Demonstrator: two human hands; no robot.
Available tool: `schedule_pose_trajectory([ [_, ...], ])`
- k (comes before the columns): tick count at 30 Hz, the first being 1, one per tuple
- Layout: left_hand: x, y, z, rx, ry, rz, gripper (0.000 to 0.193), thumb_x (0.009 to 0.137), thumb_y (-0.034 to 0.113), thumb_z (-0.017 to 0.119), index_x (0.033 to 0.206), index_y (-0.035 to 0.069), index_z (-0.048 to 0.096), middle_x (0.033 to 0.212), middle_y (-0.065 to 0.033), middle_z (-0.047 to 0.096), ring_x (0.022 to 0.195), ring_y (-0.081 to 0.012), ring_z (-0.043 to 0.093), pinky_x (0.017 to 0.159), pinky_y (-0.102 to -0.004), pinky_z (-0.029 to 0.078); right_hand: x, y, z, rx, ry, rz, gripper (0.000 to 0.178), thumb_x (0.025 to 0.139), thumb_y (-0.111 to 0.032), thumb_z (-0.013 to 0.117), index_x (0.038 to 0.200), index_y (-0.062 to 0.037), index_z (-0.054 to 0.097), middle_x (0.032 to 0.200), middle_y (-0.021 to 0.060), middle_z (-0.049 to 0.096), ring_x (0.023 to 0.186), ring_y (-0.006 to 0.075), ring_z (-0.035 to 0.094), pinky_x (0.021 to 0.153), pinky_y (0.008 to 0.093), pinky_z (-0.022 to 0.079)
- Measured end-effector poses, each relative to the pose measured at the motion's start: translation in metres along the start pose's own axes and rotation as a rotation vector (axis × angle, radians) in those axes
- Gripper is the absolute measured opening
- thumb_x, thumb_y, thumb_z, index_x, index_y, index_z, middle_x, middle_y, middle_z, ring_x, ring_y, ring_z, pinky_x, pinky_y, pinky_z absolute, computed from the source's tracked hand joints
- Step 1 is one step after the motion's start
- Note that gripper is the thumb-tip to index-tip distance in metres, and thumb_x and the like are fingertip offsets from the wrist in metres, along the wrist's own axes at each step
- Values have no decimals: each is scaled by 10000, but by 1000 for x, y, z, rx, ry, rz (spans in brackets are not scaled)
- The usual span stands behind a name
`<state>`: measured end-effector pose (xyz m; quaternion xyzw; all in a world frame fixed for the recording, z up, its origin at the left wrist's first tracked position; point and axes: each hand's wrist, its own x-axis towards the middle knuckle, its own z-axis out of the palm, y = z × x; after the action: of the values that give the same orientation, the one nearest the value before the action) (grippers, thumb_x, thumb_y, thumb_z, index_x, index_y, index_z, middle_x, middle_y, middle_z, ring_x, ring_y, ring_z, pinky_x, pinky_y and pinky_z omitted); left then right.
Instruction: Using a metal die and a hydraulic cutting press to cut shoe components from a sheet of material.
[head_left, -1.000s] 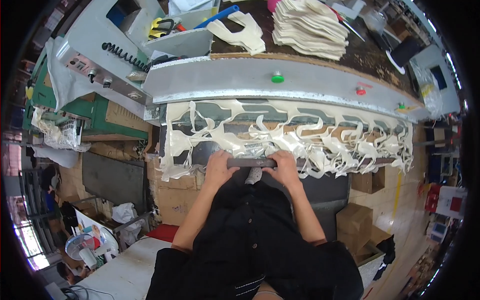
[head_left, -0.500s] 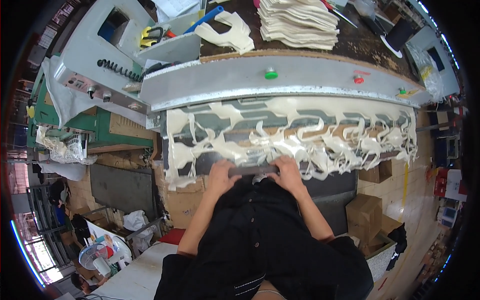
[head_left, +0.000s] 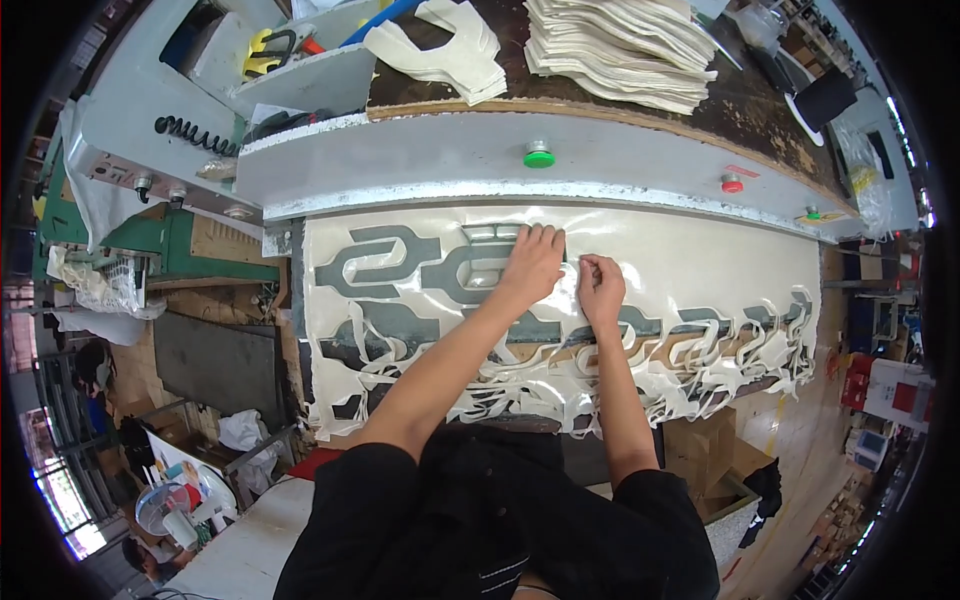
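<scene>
A glossy cream sheet (head_left: 700, 248) lies on the bed of a grey press machine, with U-shaped cutouts (head_left: 372, 262) along its left part showing the grey surface underneath. My left hand (head_left: 535, 265) is closed over the right part of a thin-walled cutting die (head_left: 492, 234) that stands on the sheet. The fingers hide much of the die. Just to the right, my right hand (head_left: 601, 288) has its fingers curled and pinched close above the sheet. Whatever it may hold is hidden. Tangled cream offcut strips (head_left: 520, 380) hang along the near edge, under my forearms.
Beyond the sheet runs the grey machine beam (head_left: 400, 165) with a green button (head_left: 539, 158) and a red button (head_left: 733, 184). On its top lie a stack of cream cut pieces (head_left: 615, 50) and a loose forked piece (head_left: 440, 50). Cardboard boxes (head_left: 705, 450) stand at the near right.
Both hands have left the dark bar at the near edge and reached forward onto the sheet. A smooth stretch of sheet now shows at the far side, with the offcuts nearer me.
</scene>
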<state>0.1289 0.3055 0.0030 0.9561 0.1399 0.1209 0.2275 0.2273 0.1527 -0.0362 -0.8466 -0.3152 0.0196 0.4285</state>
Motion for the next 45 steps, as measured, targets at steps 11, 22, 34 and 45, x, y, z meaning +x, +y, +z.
schedule_pose_trajectory([
  [11, -41, -32, -158, -465, 143, -160, 501, 751, 155, 929, 1194, 63, 713, 1071, -113, 651, 975, -306, 668, 874, -400, 545, -10, 3, 0, 32, -21, -11, 88, 896, -99, 758, 971, -55, 768, 843, 108, 703, 778, 278, 641, 733, 384, 516],
  [22, -92, 27, -204, -775, 639, -219, 442, 829, 53, 892, 1238, 12, 730, 1016, -57, 607, 921, -161, 641, 822, -291, 554, -107, -114, -14, 350, -116, -220, 868, 720, -277, 975, 1442, -77, 537, 1410, 195, 572, 1268, 379, 596, 1071, 460, 498],
  [34, -63, 95, -75, -1449, 786, -729, 346, 967, 83, 798, 1260, -13, 642, 1022, -24, 660, 870, -73, 602, 764, -219, 481, -54, -22, -106, 331, 44, -468, 514, 1068, -332, 603, 1473, -31, 508, 1377, 235, 610, 1239, 355, 628, 1077, 459, 493],
  [45, -124, 111, -104, -1115, 1032, -502, 310, 1018, 74, 708, 1297, 9, 590, 1237, -83, 639, 1070, -150, 635, 921, -261, 500, 25, 33, -31, 310, -721, -197, 751, 863, -232, 857, 1515, -80, 519, 1374, 163, 672, 1153, 305, 686, 1024, 413, 521],
])
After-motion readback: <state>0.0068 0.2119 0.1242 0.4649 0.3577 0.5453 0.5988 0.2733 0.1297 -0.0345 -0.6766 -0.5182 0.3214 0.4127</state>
